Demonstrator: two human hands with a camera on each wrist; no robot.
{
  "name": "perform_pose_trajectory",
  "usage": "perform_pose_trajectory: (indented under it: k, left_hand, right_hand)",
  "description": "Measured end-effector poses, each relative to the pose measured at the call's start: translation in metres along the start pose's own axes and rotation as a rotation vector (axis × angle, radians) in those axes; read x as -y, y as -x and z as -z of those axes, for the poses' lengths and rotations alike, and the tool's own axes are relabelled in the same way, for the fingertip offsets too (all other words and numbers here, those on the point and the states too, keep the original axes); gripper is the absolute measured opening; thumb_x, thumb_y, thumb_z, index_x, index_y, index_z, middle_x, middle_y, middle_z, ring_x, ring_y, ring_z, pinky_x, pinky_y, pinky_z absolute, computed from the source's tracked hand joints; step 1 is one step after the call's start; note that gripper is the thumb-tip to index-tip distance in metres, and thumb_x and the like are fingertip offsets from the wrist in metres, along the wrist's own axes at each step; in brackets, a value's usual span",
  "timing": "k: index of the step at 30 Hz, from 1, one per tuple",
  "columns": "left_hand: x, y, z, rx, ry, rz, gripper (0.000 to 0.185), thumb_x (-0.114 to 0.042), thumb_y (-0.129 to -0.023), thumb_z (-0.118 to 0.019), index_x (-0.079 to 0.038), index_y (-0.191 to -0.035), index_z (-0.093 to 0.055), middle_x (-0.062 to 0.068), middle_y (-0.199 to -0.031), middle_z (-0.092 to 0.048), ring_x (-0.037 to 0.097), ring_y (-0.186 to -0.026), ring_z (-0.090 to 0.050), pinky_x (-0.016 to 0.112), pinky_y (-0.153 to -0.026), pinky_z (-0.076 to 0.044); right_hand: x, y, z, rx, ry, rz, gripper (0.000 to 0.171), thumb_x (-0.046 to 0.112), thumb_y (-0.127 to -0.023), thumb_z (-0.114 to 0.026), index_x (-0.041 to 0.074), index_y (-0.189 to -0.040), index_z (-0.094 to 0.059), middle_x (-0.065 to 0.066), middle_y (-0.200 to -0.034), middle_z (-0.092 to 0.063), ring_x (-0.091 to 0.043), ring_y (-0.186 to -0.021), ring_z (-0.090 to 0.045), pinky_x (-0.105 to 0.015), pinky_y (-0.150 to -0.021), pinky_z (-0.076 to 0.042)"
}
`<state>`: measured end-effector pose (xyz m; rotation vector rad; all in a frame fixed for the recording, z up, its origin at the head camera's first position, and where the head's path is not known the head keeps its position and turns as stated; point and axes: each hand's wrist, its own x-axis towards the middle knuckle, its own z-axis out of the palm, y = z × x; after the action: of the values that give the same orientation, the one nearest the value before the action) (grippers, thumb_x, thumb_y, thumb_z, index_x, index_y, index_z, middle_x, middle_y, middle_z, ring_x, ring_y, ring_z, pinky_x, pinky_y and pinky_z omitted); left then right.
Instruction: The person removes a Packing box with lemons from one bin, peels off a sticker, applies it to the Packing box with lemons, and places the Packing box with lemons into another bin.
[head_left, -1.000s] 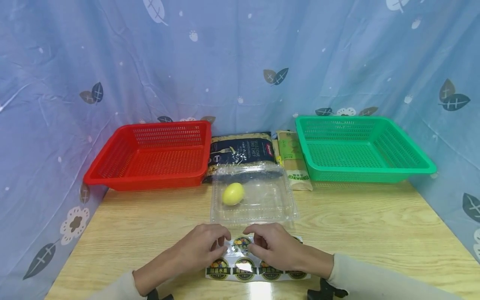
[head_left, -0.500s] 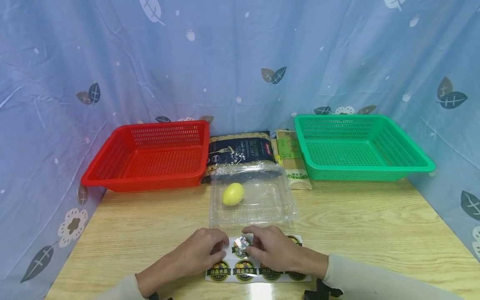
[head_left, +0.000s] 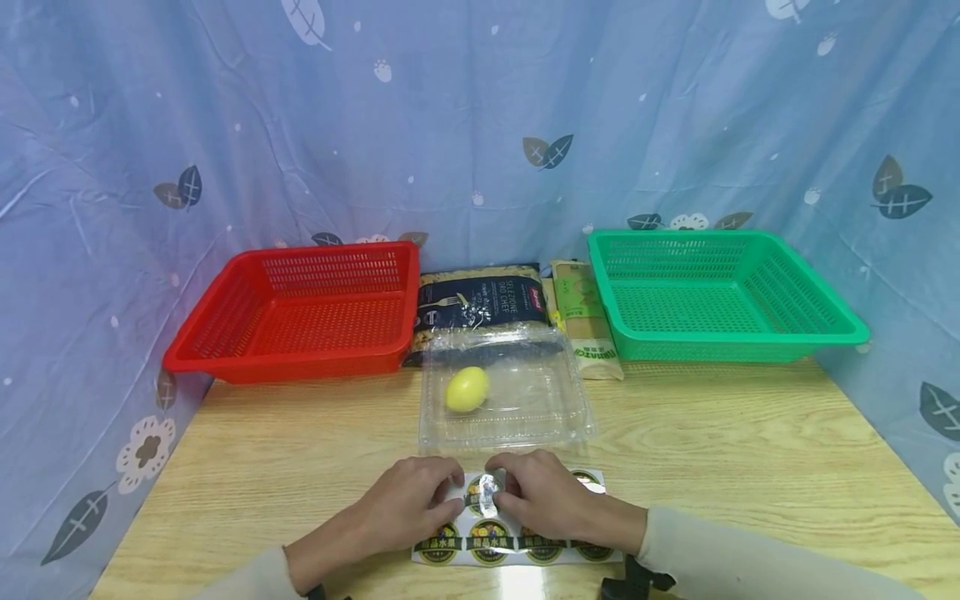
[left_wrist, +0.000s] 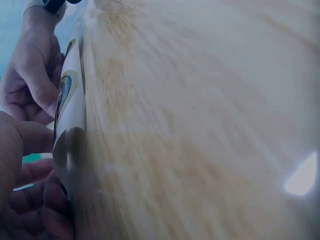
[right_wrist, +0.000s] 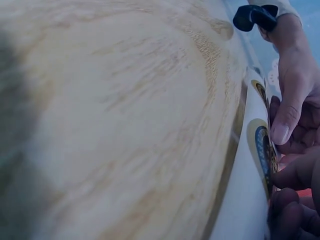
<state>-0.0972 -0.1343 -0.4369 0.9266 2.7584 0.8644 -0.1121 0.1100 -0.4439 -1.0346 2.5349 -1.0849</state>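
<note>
A white sheet of round fruit-print stickers (head_left: 490,542) lies on the table in front of me, its upper edge between my hands. My left hand (head_left: 408,504) grips its upper left part, thumb on the face and fingers curled. Just to the right, my right hand (head_left: 551,497) pinches the upper edge with thumb and index finger beside a round sticker (head_left: 481,493) that catches the light. In the left wrist view the sheet (left_wrist: 72,102) bows up off the wood by the left thumb. Both hands' lower fingers are partly hidden.
Behind the sheet sits a clear plastic clamshell box (head_left: 525,425) with a yellow lemon (head_left: 467,389) in it. Farther back are a red basket (head_left: 300,367), a pasta bag (head_left: 487,300), a tan-green packet (head_left: 585,317) and a green basket (head_left: 742,350), before a blue curtain (head_left: 480,125).
My left hand has shifted slightly right along the sheet, its thumb closer to the upper round sticker. The glare on that sticker has changed shape. My right hand has barely moved.
</note>
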Motion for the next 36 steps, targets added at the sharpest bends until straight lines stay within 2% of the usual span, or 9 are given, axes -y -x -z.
perform_pose_trajectory:
  k: [8, 16, 23, 28, 33, 36]
  left_hand:
    - [0.0017, -0.0028, -0.0015, 0.020, 0.015, 0.033, 0.012, -0.023, -0.089, -0.076, -0.018, -0.096, -0.067, -0.015, -0.065, -0.046, -0.001, -0.057, -0.041, 0.020, -0.052, -0.037]
    - [0.0032, -0.0033, -0.0017, 0.023, 0.040, 0.039, 0.011, -0.021, -0.089, -0.076, -0.018, -0.095, -0.067, -0.016, -0.064, -0.046, -0.002, -0.057, -0.041, 0.019, -0.052, -0.036]
    - [0.0025, -0.0032, -0.0016, 0.031, 0.036, 0.055, 0.010, -0.022, -0.089, -0.076, -0.019, -0.094, -0.067, -0.016, -0.064, -0.046, -0.002, -0.057, -0.041, 0.019, -0.052, -0.036]
    - [0.0026, -0.0040, -0.0009, 0.049, 0.039, 0.066, 0.010, -0.022, -0.090, -0.075, -0.019, -0.095, -0.067, -0.016, -0.064, -0.047, -0.001, -0.056, -0.042, 0.019, -0.052, -0.037]
    - [0.0018, -0.0047, 0.0008, 0.061, 0.027, 0.073, 0.010, -0.023, -0.090, -0.075, -0.019, -0.096, -0.067, -0.016, -0.063, -0.047, -0.001, -0.056, -0.042, 0.020, -0.052, -0.038]
    - [0.0004, -0.0050, 0.0022, 0.071, 0.011, 0.070, 0.011, -0.024, -0.090, -0.075, -0.019, -0.096, -0.068, -0.016, -0.063, -0.047, -0.001, -0.056, -0.042, 0.020, -0.052, -0.038]
  right_hand:
    - [-0.0011, -0.0009, -0.0015, -0.015, 0.022, 0.004, 0.026, 0.009, -0.093, -0.067, 0.002, -0.118, -0.067, 0.017, -0.063, -0.051, 0.006, -0.050, -0.046, -0.016, -0.053, -0.043]
    - [0.0009, 0.0002, 0.0002, 0.029, 0.049, 0.015, 0.032, 0.010, -0.095, -0.067, -0.001, -0.125, -0.065, 0.018, -0.062, -0.050, 0.006, -0.049, -0.045, -0.016, -0.056, -0.044]
    - [0.0015, 0.0014, 0.0003, 0.031, 0.058, 0.032, 0.030, 0.010, -0.095, -0.067, 0.000, -0.123, -0.067, 0.019, -0.062, -0.050, 0.007, -0.050, -0.045, -0.015, -0.055, -0.043]
    - [0.0025, 0.0017, -0.0001, 0.028, 0.016, 0.025, 0.027, 0.007, -0.094, -0.068, 0.003, -0.120, -0.066, 0.019, -0.063, -0.053, 0.008, -0.049, -0.047, -0.015, -0.055, -0.044]
    - [0.0052, 0.0013, 0.0000, 0.040, -0.106, -0.071, 0.026, 0.005, -0.091, -0.070, 0.004, -0.117, -0.066, 0.016, -0.064, -0.056, 0.003, -0.046, -0.053, -0.017, -0.058, -0.050]
    - [0.0066, -0.0009, -0.0004, 0.024, -0.149, -0.108, 0.021, 0.005, -0.090, -0.071, 0.005, -0.110, -0.067, 0.014, -0.064, -0.057, 0.000, -0.047, -0.054, -0.019, -0.058, -0.051]
